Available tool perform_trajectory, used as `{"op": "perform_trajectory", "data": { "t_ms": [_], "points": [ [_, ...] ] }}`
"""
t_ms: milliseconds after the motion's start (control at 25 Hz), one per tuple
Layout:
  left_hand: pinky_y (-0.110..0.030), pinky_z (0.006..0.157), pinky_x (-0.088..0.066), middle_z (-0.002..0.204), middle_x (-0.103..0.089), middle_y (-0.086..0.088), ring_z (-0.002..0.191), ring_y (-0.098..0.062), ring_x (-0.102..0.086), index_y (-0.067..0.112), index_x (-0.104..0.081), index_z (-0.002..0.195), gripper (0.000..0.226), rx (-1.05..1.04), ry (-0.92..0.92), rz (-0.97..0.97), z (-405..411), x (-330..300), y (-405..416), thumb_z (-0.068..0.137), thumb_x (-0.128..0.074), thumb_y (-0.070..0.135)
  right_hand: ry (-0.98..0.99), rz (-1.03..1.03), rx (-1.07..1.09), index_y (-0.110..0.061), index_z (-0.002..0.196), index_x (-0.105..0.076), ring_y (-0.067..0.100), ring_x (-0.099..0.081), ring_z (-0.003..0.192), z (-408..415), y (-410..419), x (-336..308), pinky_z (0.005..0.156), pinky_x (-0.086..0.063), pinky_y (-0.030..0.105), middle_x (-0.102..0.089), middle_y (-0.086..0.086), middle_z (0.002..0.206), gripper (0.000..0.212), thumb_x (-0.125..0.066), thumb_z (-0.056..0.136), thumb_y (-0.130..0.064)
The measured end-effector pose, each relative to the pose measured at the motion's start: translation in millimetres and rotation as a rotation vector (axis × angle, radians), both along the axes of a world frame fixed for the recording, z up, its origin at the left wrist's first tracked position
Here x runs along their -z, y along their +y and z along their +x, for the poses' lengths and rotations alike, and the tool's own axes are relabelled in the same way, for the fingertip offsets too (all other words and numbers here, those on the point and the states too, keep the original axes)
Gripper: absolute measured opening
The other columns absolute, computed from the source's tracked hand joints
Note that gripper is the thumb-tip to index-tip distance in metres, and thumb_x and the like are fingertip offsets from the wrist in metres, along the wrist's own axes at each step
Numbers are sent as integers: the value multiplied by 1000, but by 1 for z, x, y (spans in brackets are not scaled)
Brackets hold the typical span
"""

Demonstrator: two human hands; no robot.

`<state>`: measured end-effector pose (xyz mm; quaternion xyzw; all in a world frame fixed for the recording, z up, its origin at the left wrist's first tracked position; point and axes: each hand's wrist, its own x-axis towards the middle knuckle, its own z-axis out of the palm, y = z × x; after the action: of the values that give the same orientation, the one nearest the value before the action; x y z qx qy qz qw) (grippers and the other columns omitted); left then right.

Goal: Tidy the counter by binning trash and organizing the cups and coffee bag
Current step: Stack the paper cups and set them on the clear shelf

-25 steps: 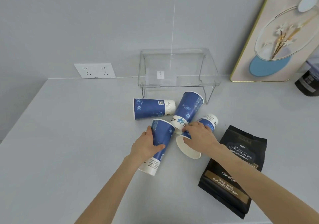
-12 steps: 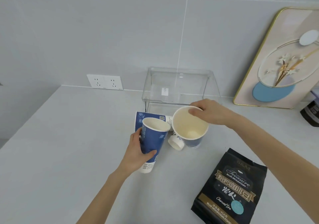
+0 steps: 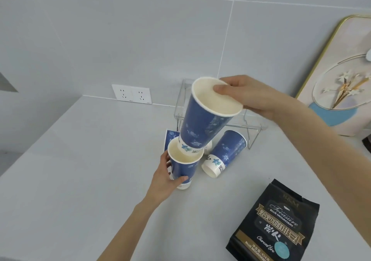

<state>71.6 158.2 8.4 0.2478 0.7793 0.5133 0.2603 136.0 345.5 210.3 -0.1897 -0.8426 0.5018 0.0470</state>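
My left hand [image 3: 163, 177] grips an upright blue paper cup [image 3: 183, 169] standing on the counter. My right hand [image 3: 251, 98] pinches the rim of a second blue cup [image 3: 204, 124], thumb inside, with its white base entering the mouth of the first. A third blue cup [image 3: 225, 153] lies on its side just right of them. A fourth cup [image 3: 170, 137] lies mostly hidden behind. The black coffee bag [image 3: 275, 220] lies flat at the front right.
A clear acrylic shelf riser [image 3: 255, 127] stands against the wall behind the cups. A gold-framed picture [image 3: 339, 76] leans at the right, with a dark object [image 3: 367, 142] below it at the frame edge. A white wall socket [image 3: 131, 94] sits at the back left.
My right hand lifted its cup higher and swung it left over the cup in my left hand, its base now dipping into that cup's mouth. The left hand's cup stayed put.
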Motion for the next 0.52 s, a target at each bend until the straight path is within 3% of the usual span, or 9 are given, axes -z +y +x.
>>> {"op": "perform_trajectory", "data": {
  "t_ms": [120,200,360,440,520],
  "points": [
    [0,75,-42,118,-45,9,106,-12,-47,15,-25,133,81,9,10,0,1,2,-2,70,-74,5,-58,94,-44,-9,111,-62,15,-49,75,-13,-21,43,61,-39,22,-56,6,87,27,-43,94,-18],
    [7,70,-40,118,-46,8,107,-15,-50,18,-25,129,78,10,23,-6,0,5,-4,70,-74,4,-127,209,-78,-8,108,-63,18,-48,82,-19,-32,74,63,-36,25,-56,8,89,27,-41,95,-17],
    [4,73,-41,117,-46,6,108,-13,-47,16,-23,132,79,28,30,-32,3,4,-10,72,-73,7,-247,303,-87,-4,110,-59,23,-44,86,-19,-46,121,69,-30,26,-57,14,94,30,-34,95,-14],
    [-6,81,-41,120,-47,5,108,-10,-46,18,-27,132,77,20,13,-13,5,-3,-11,72,-73,9,-248,292,-55,-4,111,-58,23,-43,87,-18,-49,132,75,-28,23,-61,17,106,31,-33,95,-13],
    [-15,88,-42,123,-47,6,111,-10,-47,23,-29,131,76,14,3,28,3,-10,-12,71,-74,9,-250,293,-30,-6,99,-58,24,-42,86,-19,-50,136,75,-28,24,-58,14,99,27,-32,95,-13]
  ]
}}
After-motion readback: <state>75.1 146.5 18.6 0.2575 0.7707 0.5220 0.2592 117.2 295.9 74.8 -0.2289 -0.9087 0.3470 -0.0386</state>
